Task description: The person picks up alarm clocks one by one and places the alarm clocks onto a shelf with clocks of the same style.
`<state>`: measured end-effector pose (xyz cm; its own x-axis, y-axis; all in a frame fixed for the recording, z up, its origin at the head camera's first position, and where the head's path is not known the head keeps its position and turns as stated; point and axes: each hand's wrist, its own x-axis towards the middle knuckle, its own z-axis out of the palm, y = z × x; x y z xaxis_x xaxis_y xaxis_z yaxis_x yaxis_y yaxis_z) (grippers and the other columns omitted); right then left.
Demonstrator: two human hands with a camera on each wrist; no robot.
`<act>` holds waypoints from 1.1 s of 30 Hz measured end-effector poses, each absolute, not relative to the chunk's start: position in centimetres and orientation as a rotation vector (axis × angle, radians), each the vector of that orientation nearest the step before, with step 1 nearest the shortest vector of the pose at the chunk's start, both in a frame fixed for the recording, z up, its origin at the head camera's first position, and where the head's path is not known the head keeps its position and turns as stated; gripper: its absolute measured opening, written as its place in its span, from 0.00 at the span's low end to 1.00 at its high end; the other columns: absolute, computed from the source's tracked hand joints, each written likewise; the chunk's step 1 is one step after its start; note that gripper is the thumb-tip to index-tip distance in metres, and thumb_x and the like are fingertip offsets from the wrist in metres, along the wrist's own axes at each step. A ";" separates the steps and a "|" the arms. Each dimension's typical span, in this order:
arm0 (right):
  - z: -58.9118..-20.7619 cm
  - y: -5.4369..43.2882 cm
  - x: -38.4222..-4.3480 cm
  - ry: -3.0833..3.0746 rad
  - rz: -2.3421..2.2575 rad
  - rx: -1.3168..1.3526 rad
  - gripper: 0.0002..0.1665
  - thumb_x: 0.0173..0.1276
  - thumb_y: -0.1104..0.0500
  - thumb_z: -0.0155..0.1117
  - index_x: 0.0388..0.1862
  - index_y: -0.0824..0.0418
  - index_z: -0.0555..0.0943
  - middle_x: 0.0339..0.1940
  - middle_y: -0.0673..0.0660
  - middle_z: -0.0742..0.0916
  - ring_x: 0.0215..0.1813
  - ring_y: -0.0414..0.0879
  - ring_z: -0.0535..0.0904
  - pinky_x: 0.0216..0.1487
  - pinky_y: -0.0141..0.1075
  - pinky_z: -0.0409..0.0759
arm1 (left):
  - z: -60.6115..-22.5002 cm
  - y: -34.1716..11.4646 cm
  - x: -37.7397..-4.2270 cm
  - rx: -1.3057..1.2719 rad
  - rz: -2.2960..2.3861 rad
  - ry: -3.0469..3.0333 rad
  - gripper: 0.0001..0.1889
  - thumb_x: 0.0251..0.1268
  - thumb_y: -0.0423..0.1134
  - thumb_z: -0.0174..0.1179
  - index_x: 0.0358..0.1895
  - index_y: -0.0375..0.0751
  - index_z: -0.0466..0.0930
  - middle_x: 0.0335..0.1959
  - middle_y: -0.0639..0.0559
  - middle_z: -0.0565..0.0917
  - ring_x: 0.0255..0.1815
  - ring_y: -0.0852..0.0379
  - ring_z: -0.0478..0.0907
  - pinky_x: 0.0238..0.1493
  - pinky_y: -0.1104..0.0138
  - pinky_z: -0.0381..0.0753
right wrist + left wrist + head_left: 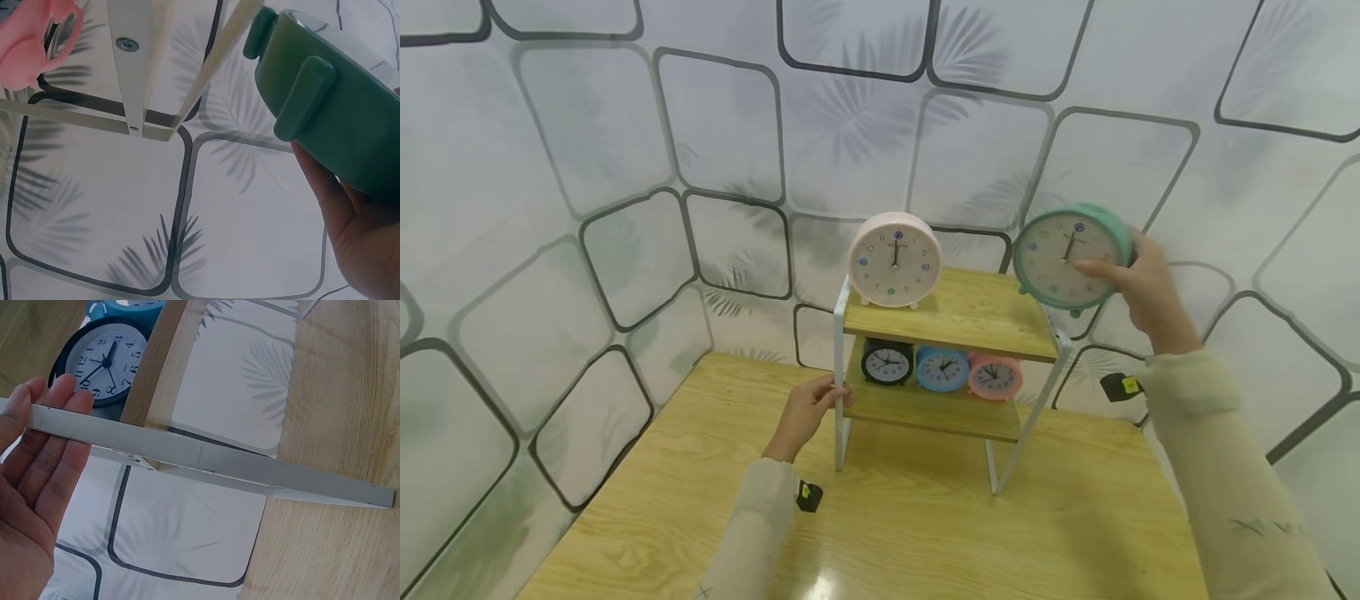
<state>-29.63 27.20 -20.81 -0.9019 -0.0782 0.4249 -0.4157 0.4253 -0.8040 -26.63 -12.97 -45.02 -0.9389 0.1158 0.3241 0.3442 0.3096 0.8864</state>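
My right hand [1153, 292] grips a round green clock [1047, 265] by its right side, thumb over the face. It is held in the air by the shelf's upper right corner; two stubby feet show beneath it in the right wrist view. My left hand [801, 414] holds the left white metal leg [839, 346] of a two-tier wooden shelf [992, 312], thumb on one side and fingers on the other. A pale pink round clock [894, 279] stands at the left of the top board.
On the lower board a black clock [887, 363], a blue clock [942, 370] and a pink clock [995, 377] stand in a row. The shelf rests on a wood-grain table [917, 533]. Patterned wall covering [730, 125] rises close behind and at both sides.
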 end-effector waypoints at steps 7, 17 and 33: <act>-21.1 25.9 -30.3 -2.271 1.638 0.504 0.27 0.60 0.64 0.67 0.57 0.53 0.69 0.47 0.46 0.78 0.47 0.38 0.76 0.40 0.24 0.80 | -45.1 -13.0 -26.7 -0.437 -1.676 -2.374 0.09 0.68 0.38 0.53 0.37 0.40 0.83 0.32 0.45 0.87 0.39 0.52 0.83 0.47 0.59 0.83; -22.0 24.6 -31.3 -2.363 1.647 0.585 0.29 0.63 0.62 0.64 0.62 0.55 0.69 0.48 0.48 0.76 0.45 0.38 0.78 0.41 0.26 0.81 | -45.0 -12.9 -26.4 -0.438 -1.664 -2.363 0.10 0.68 0.39 0.53 0.37 0.39 0.83 0.33 0.45 0.87 0.40 0.50 0.84 0.48 0.58 0.83; -24.1 23.7 -33.3 -2.098 2.164 0.758 0.23 0.66 0.71 0.56 0.56 0.51 0.72 0.48 0.47 0.79 0.50 0.39 0.76 0.48 0.29 0.79 | -44.4 -12.7 -26.2 -0.402 -1.659 -2.386 0.10 0.69 0.36 0.52 0.38 0.35 0.83 0.34 0.41 0.86 0.42 0.46 0.83 0.50 0.55 0.81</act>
